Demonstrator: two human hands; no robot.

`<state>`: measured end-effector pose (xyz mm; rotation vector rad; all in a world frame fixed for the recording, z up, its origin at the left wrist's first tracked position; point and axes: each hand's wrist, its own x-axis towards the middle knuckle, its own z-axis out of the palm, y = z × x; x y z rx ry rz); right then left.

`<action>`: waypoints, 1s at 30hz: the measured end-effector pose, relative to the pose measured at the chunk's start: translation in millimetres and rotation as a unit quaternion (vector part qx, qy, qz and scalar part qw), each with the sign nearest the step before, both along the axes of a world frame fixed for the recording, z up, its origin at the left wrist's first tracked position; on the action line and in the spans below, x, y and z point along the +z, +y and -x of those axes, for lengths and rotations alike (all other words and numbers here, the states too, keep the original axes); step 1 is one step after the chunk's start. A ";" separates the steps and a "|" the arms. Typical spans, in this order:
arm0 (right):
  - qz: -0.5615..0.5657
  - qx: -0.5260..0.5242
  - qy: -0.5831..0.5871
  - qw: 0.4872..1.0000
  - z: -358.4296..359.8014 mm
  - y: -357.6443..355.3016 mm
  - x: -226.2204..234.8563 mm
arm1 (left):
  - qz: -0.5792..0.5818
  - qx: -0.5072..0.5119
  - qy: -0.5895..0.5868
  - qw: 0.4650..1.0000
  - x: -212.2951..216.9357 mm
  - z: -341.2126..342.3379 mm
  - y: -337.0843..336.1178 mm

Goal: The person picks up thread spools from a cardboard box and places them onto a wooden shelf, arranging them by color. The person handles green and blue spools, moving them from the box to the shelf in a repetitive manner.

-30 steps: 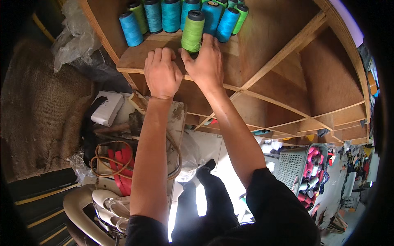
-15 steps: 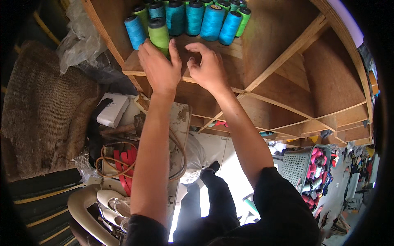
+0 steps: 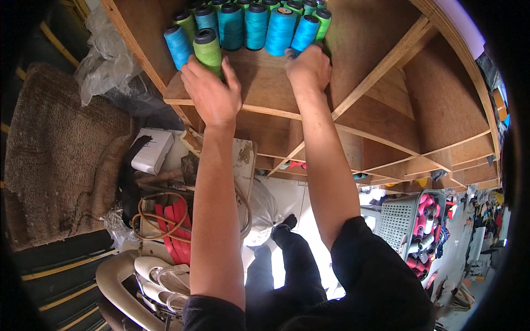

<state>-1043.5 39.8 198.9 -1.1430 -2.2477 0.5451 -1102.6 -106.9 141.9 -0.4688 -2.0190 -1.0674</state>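
Observation:
My left hand [image 3: 212,91] is wrapped round a lime-green thread spool [image 3: 207,51] that stands at the front of a wooden shelf compartment [image 3: 265,77]. Farther right, my right hand [image 3: 310,67] has its fingers closed at the lower part of a blue thread spool [image 3: 305,33], the rightmost in the front row. Its fingertips are partly hidden behind the hand. Between the hands, teal and blue spools [image 3: 255,26] stand upright side by side, with green ones [image 3: 323,25] behind. Another blue spool [image 3: 178,47] leans by the left wall.
More wooden compartments [image 3: 447,94] extend right and below. A grey perforated basket [image 3: 398,218] of pink and white spools stands lower right. At left are brown sacking [image 3: 63,160], clear plastic [image 3: 110,49], a white box [image 3: 152,150], red straps [image 3: 175,231] and white sandals [image 3: 160,278].
My right hand has moved right, from beside the left hand to the rightmost blue spool, and its fingers have closed there. My left hand stays at the lime-green spool.

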 end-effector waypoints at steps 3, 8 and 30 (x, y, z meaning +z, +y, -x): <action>-0.032 -0.022 0.036 0.999 2.2 -0.2 -4.2 | -0.001 -0.003 -0.006 1.000 1.3 -1.1 2.0; -0.014 0.023 0.006 1.000 -0.7 2.7 -3.4 | 0.000 -0.004 0.006 1.000 -1.0 0.7 -1.0; 0.034 -0.053 -0.033 0.997 15.1 11.5 -16.2 | 0.009 0.013 0.020 1.000 -4.4 2.6 -1.5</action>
